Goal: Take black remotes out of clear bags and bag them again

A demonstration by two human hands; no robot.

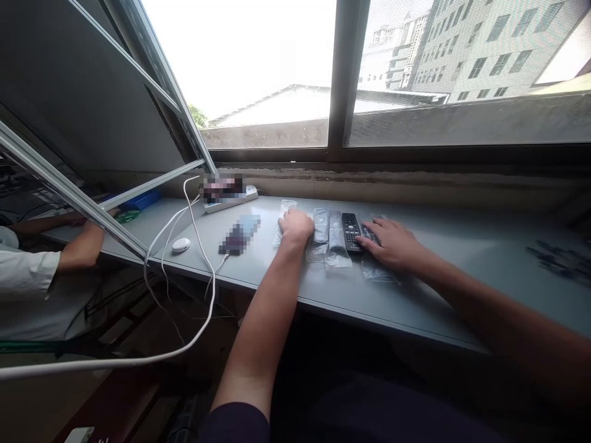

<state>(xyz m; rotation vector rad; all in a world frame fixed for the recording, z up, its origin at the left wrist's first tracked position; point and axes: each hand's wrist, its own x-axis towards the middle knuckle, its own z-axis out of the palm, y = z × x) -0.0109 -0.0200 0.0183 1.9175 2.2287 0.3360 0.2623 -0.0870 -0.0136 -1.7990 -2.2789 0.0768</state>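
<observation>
Roughly: left hand (295, 226) curled on plastic bag (284, 216), grip unclear; right hand (391, 246) open, fingers spread over bagged remote (369, 234).

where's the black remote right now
In the head view, the black remote control lies on the grey counter under the window, just left of the person's right hand and right of a clear plastic-bagged item.

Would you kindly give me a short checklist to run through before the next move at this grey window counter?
1. Left hand resting on clear plastic bag: ok.
2. Right hand apart from black remote control: cannot tell.
3. Two narrow clear bags of dark items lying side by side: ok.
4. White cable away from both hands: ok.
5. Co-worker's hand apart from these hands: ok.
</observation>
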